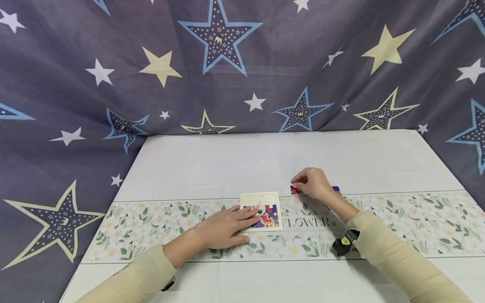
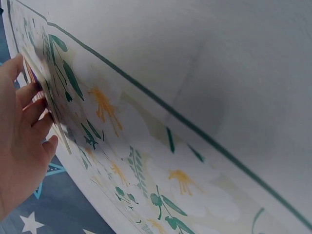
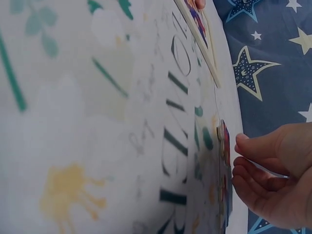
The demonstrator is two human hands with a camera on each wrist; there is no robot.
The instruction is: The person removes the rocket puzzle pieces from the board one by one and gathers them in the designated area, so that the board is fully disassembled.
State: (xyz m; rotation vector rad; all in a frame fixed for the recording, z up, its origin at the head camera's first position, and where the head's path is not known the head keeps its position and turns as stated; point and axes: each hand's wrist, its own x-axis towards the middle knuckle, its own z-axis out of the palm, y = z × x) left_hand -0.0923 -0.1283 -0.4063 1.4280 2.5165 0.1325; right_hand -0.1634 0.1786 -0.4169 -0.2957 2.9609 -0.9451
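Observation:
A small square jigsaw board point(image 1: 281, 214) with a cream border lies on the printed tablecloth band, its lower part filled with a colourful picture. My left hand point(image 1: 231, 225) rests over the board's left side, fingers extended onto the picture and partly hiding it. To the right of the board, my right hand point(image 1: 312, 184) hovers low over some flat, colourful jigsaw pieces point(image 3: 224, 141), its fingers loosely bent. A gap shows between thumb and fingers in the right wrist view, with nothing held there. One red and purple piece point(image 1: 294, 190) shows beside the fingertips; the hand hides others.
A white tablecloth point(image 1: 212, 164) with a floral band covers the table. Behind it hangs a dark curtain point(image 1: 257, 54) with a star pattern. A black wrist camera point(image 1: 342, 245) is strapped on the right wrist, just above the cloth.

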